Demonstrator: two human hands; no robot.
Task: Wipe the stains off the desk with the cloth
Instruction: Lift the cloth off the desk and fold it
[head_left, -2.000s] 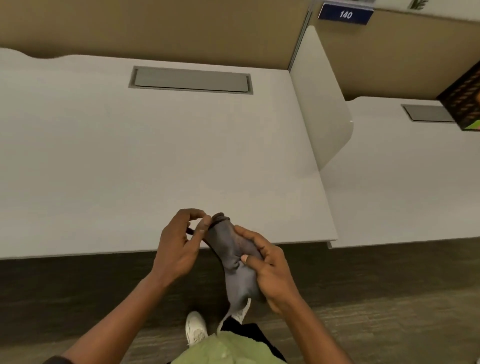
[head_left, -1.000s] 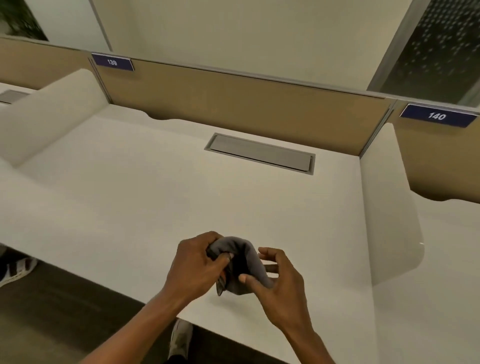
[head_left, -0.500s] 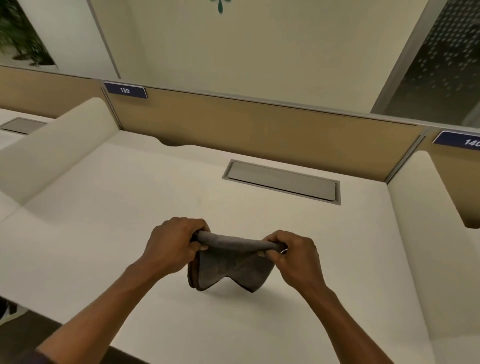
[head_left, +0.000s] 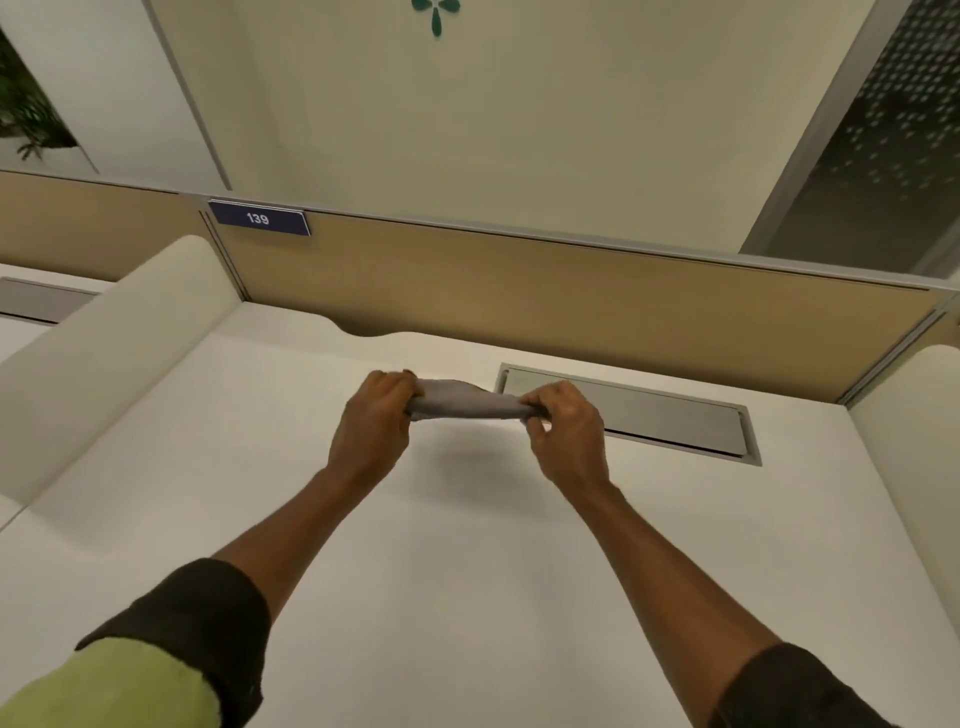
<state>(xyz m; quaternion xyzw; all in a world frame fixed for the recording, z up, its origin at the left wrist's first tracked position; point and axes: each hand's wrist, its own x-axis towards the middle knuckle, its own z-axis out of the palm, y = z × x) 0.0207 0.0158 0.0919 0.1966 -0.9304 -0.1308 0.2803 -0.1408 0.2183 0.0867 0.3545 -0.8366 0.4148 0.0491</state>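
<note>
Both hands grip the grey cloth (head_left: 470, 402) in the head view: the left hand (head_left: 371, 423) is closed on its end at nine o'clock, the right hand (head_left: 566, 431) on its end at three o'clock. Stretched between them, the cloth sits above the white desk (head_left: 457, 597), its shadow falling on the surface below. At two o'clock from the hands, a grey cable flap (head_left: 628, 415) lies flush in the desk, partly behind the right hand. At eleven o'clock, a blue plate reading 139 (head_left: 258, 218) sits on the tan partition (head_left: 519, 291). Dark sleeves (head_left: 192, 618) cover the forearms at the bottom.
</note>
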